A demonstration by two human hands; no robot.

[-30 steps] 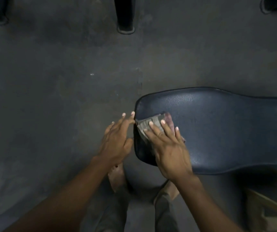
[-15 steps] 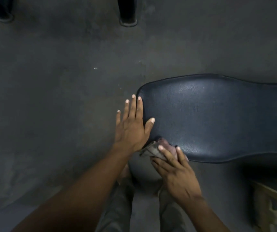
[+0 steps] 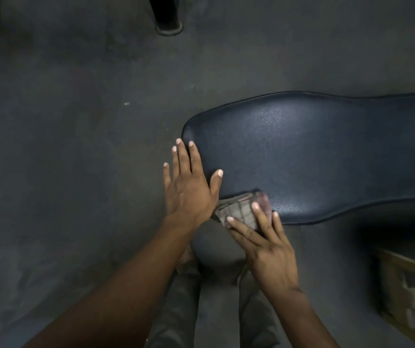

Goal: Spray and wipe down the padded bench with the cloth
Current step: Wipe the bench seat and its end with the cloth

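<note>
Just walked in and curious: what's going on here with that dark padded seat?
A person is wiping a dark blue padded bench. The right hand presses a folded cloth with straight fingers onto the bench's near edge, close to its rounded end. The left hand lies flat at that end, thumb on the padding.

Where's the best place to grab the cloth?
The left corner of the cloth: it seems to overhang the near edge of the padded bench, so a thumb could slip under from the near side. The right hand presses flat on top.
</note>
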